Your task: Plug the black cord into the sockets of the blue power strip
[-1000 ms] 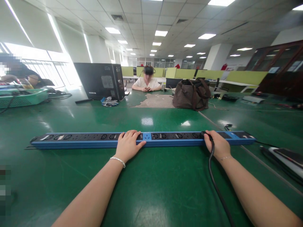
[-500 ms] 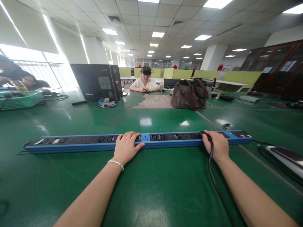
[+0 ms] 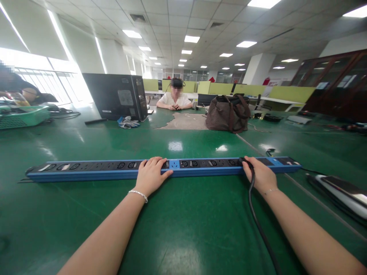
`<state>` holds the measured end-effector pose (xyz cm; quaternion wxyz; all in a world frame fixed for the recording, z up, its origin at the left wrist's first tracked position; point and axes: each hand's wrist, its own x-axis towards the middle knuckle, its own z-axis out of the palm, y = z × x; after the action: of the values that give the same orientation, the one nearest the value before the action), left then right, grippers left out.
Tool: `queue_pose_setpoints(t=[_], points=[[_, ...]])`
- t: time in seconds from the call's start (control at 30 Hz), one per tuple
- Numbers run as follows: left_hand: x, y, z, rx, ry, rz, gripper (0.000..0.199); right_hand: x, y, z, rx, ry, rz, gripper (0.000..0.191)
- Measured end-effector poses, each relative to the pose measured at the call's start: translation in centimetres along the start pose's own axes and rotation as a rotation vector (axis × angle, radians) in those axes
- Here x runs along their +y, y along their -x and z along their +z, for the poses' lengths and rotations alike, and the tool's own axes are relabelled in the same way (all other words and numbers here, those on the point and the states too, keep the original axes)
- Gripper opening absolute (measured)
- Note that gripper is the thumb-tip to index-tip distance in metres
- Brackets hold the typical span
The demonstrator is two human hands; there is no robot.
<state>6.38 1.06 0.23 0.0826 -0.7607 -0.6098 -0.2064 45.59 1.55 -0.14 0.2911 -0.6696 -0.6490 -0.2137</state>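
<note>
A long blue-and-black power strip (image 3: 94, 176) lies crosswise on the green table, its sockets facing up. My left hand (image 3: 151, 175) grips the strip just left of its blue socket, fingers over the top and thumb along the near side. On the right part of the strip, my right hand (image 3: 260, 175) is closed around a black plug (image 3: 246, 162) pressed against the sockets. Whether its pins are fully in is hidden. From the plug a black cord (image 3: 253, 210) runs down toward me between my arms.
Behind the strip stand a black computer case (image 3: 114, 97), gloves (image 3: 128, 122) and a brown bag (image 3: 222, 114). A green basket (image 3: 25, 117) is at left, with a person beyond it. Another person (image 3: 175, 99) sits opposite. A black-and-white device (image 3: 341, 191) lies at right.
The view has shifted slightly, so the strip appears a little higher and further left. Both hands keep their places on the strip, the right one still holding the plug.
</note>
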Motion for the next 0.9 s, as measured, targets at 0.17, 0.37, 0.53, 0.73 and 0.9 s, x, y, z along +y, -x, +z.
queue_pose_setpoints(t=[0.17,0.37,0.53,0.73,0.9], points=[[-0.1,0.0,0.1,0.000,-0.001,0.007,0.049,-0.3,0.3,0.6,0.031,-0.012,0.019,0.037],[-0.2,0.0,0.3,0.027,-0.005,0.016,0.048,-0.6,0.5,0.8,0.047,-0.031,0.080,0.038],[-0.1,0.0,0.2,0.021,-0.006,0.007,0.049,-0.5,0.5,1.1,0.043,-0.039,0.178,0.044],[-0.1,0.0,0.2,0.014,-0.010,0.003,0.049,-0.3,0.3,1.0,-0.002,0.006,0.156,0.043],[0.0,0.0,0.2,0.012,-0.015,0.006,0.049,-0.3,0.3,0.7,-0.049,0.066,0.250,0.049]])
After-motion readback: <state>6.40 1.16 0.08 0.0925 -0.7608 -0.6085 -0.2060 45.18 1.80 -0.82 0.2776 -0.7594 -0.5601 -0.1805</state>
